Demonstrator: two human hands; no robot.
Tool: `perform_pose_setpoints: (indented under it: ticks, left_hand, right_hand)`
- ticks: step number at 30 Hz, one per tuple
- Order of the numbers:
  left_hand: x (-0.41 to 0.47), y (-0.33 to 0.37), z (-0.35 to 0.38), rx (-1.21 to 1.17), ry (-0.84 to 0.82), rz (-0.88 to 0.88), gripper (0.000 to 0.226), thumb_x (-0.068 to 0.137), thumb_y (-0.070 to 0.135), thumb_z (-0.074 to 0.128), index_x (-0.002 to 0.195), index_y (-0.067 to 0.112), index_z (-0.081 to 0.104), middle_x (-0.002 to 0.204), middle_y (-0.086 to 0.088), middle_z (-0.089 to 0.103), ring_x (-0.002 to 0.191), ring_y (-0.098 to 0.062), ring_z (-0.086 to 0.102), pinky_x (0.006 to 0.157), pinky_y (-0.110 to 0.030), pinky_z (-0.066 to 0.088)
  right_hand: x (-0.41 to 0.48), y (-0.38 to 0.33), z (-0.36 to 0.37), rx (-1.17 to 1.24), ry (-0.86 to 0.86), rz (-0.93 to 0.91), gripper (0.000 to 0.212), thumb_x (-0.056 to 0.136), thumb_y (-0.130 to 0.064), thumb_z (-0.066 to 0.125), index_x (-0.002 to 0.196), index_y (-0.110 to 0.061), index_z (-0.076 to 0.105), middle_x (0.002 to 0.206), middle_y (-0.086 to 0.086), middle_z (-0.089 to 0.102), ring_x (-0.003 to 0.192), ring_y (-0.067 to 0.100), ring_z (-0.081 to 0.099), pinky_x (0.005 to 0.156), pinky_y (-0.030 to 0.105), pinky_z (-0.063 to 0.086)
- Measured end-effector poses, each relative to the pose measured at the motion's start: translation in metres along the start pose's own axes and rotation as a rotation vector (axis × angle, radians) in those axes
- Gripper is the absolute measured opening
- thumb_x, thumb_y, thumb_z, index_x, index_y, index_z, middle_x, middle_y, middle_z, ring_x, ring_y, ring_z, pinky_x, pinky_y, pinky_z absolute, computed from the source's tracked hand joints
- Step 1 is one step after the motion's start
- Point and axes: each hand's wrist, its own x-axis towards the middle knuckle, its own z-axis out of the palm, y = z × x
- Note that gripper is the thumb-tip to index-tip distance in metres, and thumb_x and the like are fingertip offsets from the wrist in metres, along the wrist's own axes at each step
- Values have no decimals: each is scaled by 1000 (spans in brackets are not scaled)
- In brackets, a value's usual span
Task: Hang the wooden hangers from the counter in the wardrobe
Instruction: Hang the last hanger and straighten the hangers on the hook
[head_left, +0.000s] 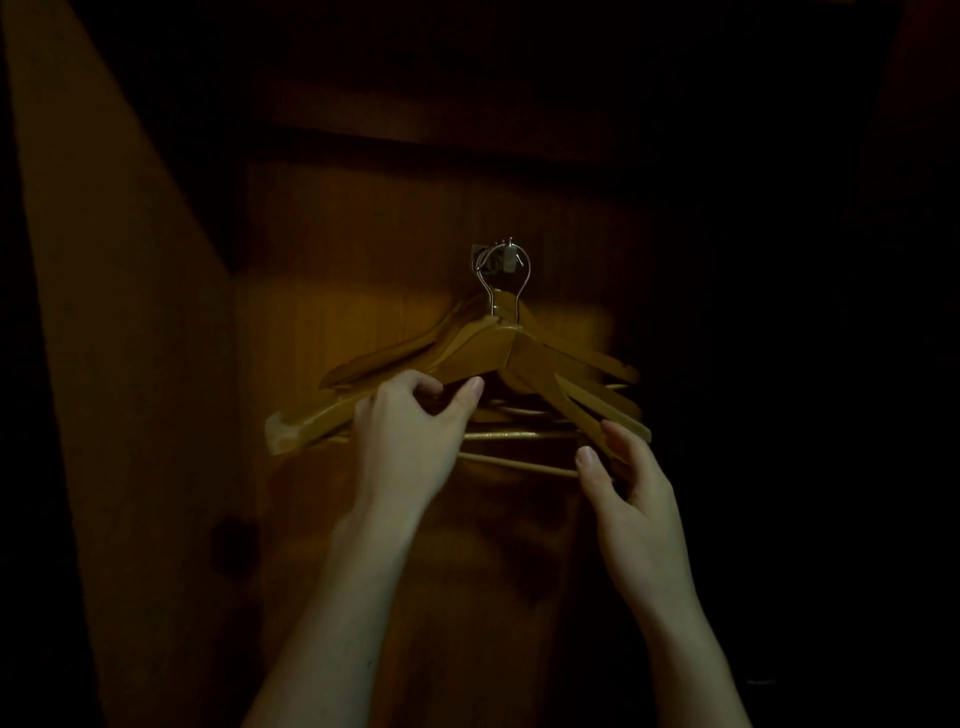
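Several wooden hangers (483, 348) hang bunched together from a metal hook (501, 265) on the wardrobe's back panel, with their wire loops over it. My left hand (410, 441) reaches up to the front hanger's left arm, and its curled fingers and thumb pinch the lower edge. My right hand (628, 488) is at the lower right ends of the hangers. Its fingers are loosely straight and its fingertips touch a hanger arm (587, 405). The hangers' crossbars (519, 436) show between my hands.
The wardrobe's inside is very dark. A lit wooden side panel (119, 312) slants along the left. A shelf edge (415, 140) crosses above the hook. The right side is black and nothing can be made out there.
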Motion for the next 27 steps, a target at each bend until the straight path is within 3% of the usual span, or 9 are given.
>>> perform_pose_setpoints:
  ticks: [9,14,19,23,27]
  left_hand:
    - [65,-24,20,43,-40,76,48,85,55,64,115,17,65,117,-1,61,108,-15,51,82,-29,44]
    - [86,-27,35,67,-146,104,50,87,53,63,123,18,60,125,0,55,118,-18,49,85,-26,39]
    - [96,-27,47,110,-171,129,53,84,61,61,120,22,62,105,7,58,98,-13,55,83,-31,49]
    - [98,-20,51,184,-164,159,52,84,68,55,113,26,63,89,14,55,86,-10,52,77,-29,41]
    - [94,-15,52,232,-154,167,57,85,69,51,120,25,61,88,14,45,95,-15,54,80,-30,35]
  right_hand:
    - [48,-1,38,-86,87,-8,50,92,-44,52,139,-28,45,140,-1,45,126,15,45,102,39,44]
    - [62,12,56,-106,136,23,49,91,-48,52,136,-33,45,138,-3,48,123,11,46,100,38,46]
    - [74,22,60,-139,179,32,49,91,-47,53,137,-32,44,138,-5,49,120,9,48,98,38,47]
    - [83,22,63,-157,173,3,52,88,-53,50,137,-34,43,135,-8,50,122,11,49,99,42,48]
    - [90,22,63,-169,148,-48,53,86,-58,48,135,-38,43,132,-12,52,119,7,50,98,40,49]
